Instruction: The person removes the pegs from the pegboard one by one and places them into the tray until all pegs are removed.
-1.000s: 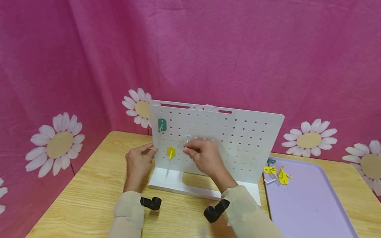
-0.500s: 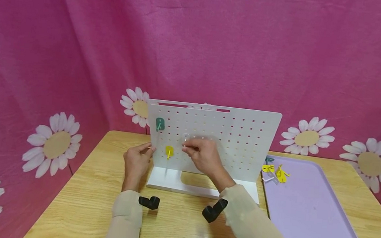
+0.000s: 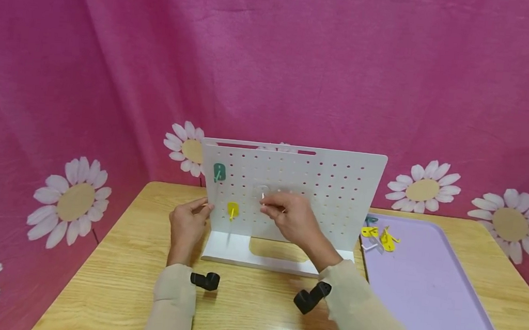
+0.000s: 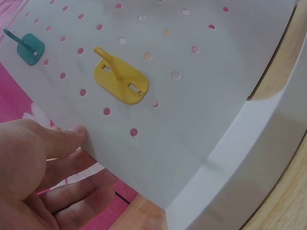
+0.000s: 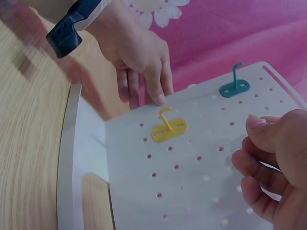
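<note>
A white pegboard (image 3: 331,211) stands upright on its base. My left hand (image 3: 188,225) grips its left edge, thumb on the front face and fingers behind, as the left wrist view shows. With thumb and fingertips, my right hand (image 3: 294,218) pinches a clear hook with a white prong (image 3: 263,193) against the board's face, left of the middle. That hook is hidden behind the hand in the right wrist view. A green hook (image 3: 219,172) is mounted at the upper left, and a yellow hook (image 4: 121,80) sits lower, close to my left hand.
On the right, a lilac tray (image 3: 436,297) lies on the wooden table (image 3: 244,308). Several hooks gather in its far left corner, among them a yellow hook (image 3: 386,240) and a green hook (image 3: 372,220). A pink flowered cloth (image 3: 299,74) hangs behind the board.
My right hand and the clear hook have shifted slightly to the right across the board. The left hand keeps its hold on the edge. The whole view has drifted a little.
</note>
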A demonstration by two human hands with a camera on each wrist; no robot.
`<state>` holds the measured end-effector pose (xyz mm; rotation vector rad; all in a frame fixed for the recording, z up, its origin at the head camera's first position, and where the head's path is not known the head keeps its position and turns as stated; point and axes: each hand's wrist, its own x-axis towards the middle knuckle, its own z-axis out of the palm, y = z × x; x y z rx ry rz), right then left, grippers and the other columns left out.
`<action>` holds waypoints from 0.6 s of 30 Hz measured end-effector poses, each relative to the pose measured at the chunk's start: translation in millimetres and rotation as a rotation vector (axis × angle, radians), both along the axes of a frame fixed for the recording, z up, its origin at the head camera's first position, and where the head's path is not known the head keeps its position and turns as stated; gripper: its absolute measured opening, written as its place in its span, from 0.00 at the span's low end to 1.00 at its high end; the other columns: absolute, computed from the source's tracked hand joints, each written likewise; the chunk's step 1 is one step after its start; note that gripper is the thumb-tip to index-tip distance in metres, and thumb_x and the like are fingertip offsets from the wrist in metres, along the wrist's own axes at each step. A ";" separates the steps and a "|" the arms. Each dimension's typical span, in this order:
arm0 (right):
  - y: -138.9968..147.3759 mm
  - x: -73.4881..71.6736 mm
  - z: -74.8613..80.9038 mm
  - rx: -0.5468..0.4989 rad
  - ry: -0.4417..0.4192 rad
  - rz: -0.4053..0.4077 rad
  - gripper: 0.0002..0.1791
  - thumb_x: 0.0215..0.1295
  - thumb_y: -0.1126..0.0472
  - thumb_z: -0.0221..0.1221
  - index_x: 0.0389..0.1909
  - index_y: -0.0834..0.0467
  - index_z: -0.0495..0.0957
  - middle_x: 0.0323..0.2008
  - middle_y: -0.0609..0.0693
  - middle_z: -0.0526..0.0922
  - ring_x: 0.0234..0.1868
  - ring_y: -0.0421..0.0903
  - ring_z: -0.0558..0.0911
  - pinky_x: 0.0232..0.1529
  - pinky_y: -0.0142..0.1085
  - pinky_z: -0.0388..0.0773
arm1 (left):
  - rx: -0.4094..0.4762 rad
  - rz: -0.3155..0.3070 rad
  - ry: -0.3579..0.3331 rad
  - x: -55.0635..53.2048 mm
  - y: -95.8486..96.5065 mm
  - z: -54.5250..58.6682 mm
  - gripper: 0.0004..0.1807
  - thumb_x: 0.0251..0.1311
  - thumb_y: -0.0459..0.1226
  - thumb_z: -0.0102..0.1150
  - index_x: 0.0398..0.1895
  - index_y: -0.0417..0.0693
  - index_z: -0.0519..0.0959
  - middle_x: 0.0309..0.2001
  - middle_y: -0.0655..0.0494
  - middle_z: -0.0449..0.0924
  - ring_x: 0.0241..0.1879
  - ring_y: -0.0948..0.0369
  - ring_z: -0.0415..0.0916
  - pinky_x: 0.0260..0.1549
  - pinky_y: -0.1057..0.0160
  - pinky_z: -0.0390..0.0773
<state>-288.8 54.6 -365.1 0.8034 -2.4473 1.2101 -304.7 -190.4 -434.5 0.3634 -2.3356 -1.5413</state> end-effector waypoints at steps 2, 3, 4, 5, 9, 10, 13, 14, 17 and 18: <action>9.3 1.6 -0.1 -0.002 0.025 0.004 0.06 0.62 0.68 0.68 0.39 0.63 0.88 0.32 0.49 0.87 0.30 0.41 0.80 0.29 0.35 0.79 | 0.007 -0.001 -0.005 -0.3 0.6 0.1 0.18 0.66 0.39 0.65 0.59 0.49 0.83 0.53 0.48 0.83 0.43 0.53 0.84 0.39 0.58 0.84; 14.3 2.7 -0.3 -0.004 0.036 0.003 0.06 0.61 0.68 0.68 0.38 0.63 0.88 0.31 0.49 0.87 0.29 0.41 0.80 0.29 0.35 0.79 | 0.010 0.001 -0.007 -0.6 0.9 0.1 0.18 0.66 0.39 0.65 0.59 0.49 0.83 0.53 0.48 0.83 0.43 0.53 0.84 0.39 0.58 0.83; 19.2 3.7 -1.1 -0.009 0.046 0.001 0.05 0.61 0.69 0.69 0.38 0.64 0.88 0.31 0.49 0.87 0.29 0.41 0.81 0.28 0.36 0.79 | 0.010 0.002 -0.007 -0.3 0.7 -0.3 0.18 0.66 0.39 0.65 0.59 0.49 0.83 0.53 0.48 0.83 0.43 0.53 0.84 0.39 0.57 0.84; 24.2 4.8 -1.9 -0.013 0.051 -0.002 0.05 0.60 0.69 0.69 0.38 0.64 0.88 0.30 0.49 0.86 0.28 0.41 0.80 0.28 0.36 0.79 | 0.009 0.002 -0.005 -0.1 0.6 -0.6 0.18 0.66 0.39 0.65 0.59 0.49 0.83 0.53 0.48 0.83 0.43 0.53 0.84 0.39 0.57 0.84; 44.6 9.6 -3.6 -0.016 0.035 -0.027 0.06 0.60 0.70 0.69 0.38 0.64 0.88 0.29 0.48 0.86 0.27 0.41 0.80 0.27 0.35 0.78 | 0.005 0.002 0.013 0.4 -0.2 -1.3 0.18 0.66 0.39 0.65 0.58 0.48 0.83 0.53 0.47 0.83 0.43 0.53 0.84 0.36 0.60 0.83; 49.6 10.8 -3.5 -0.013 0.030 -0.036 0.06 0.60 0.70 0.69 0.38 0.64 0.88 0.29 0.48 0.86 0.27 0.41 0.79 0.27 0.35 0.78 | 0.004 0.002 0.021 0.4 -0.3 -1.3 0.18 0.66 0.39 0.65 0.58 0.47 0.83 0.52 0.47 0.83 0.42 0.53 0.84 0.35 0.61 0.83; 64.9 15.0 -2.8 0.004 0.012 -0.067 0.06 0.60 0.69 0.69 0.39 0.63 0.89 0.29 0.47 0.86 0.27 0.42 0.78 0.25 0.34 0.76 | 0.003 0.002 0.037 -0.2 -0.6 -1.1 0.18 0.66 0.38 0.66 0.57 0.46 0.83 0.51 0.46 0.84 0.41 0.53 0.84 0.34 0.62 0.83; 70.2 16.6 -2.6 0.009 0.012 -0.079 0.07 0.60 0.69 0.69 0.39 0.63 0.89 0.29 0.47 0.86 0.26 0.42 0.78 0.25 0.34 0.75 | 0.003 0.004 0.037 -0.3 -0.4 -1.0 0.18 0.65 0.38 0.66 0.57 0.46 0.83 0.51 0.46 0.84 0.41 0.53 0.84 0.34 0.62 0.83; 85.6 20.5 -3.8 0.024 0.018 -0.111 0.07 0.59 0.69 0.69 0.39 0.62 0.89 0.29 0.46 0.86 0.26 0.42 0.78 0.23 0.33 0.74 | 0.006 0.007 0.020 -0.6 0.1 -1.0 0.18 0.66 0.39 0.66 0.58 0.48 0.83 0.52 0.47 0.84 0.42 0.54 0.84 0.36 0.61 0.83; 90.6 22.1 -4.1 0.026 0.023 -0.119 0.07 0.59 0.69 0.70 0.39 0.62 0.89 0.29 0.46 0.86 0.26 0.42 0.78 0.23 0.33 0.73 | 0.009 0.008 0.012 -0.6 0.4 -0.9 0.18 0.66 0.39 0.65 0.58 0.48 0.83 0.52 0.48 0.83 0.43 0.54 0.83 0.37 0.61 0.83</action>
